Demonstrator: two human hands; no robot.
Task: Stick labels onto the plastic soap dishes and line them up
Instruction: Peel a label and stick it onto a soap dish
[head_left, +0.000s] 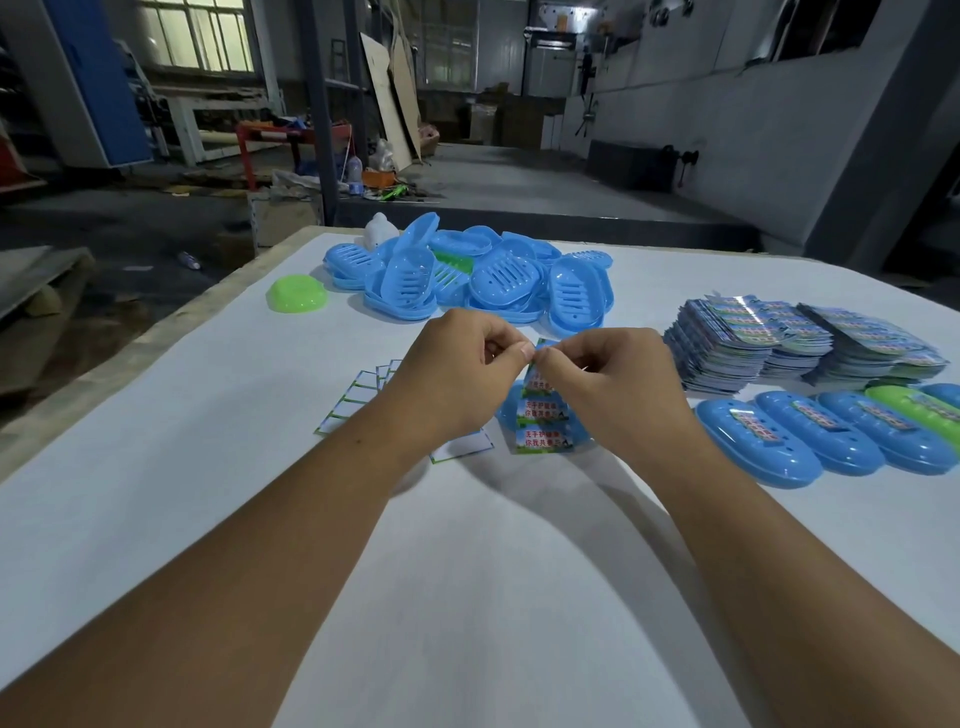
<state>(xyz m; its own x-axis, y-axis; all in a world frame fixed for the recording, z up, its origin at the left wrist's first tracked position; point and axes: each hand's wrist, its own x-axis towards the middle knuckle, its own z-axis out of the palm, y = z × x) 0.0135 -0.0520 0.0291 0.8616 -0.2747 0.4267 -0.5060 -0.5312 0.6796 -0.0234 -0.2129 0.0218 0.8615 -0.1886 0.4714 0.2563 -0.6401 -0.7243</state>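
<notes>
head view: both hands meet over the middle of the white table (156, 493). the left hand (457, 374) and the right hand (613, 384) each pinch the top of a label sheet (543, 415) between thumb and curled fingers, apparently picking at its upper corner to lift a sticker; the sheet hangs down over a blue soap dish (511, 410) that lies just under the hands, mostly hidden.

as for progress, a row of labelled dishes (831, 431) sits lined up at the right, touching side by side: several blue and one green, each with a printed sticker on its upturned base. by my judgement this is an early stage, since the pile of unlabelled dishes (467, 280) at the far side is large, and one lone green dish (297, 293) sits apart to its left. stacks of label sheets (800, 343) beyond the row are thick. spent backing sheets (358, 395), white with green edges, lie under the left wrist.

the dishes are glossy moulded plastic, oval, with slotted drain bottoms and rounded rims. the labels are shiny printed rectangles with red characters on a pale band. the table cover looks matte and smooth.
</notes>
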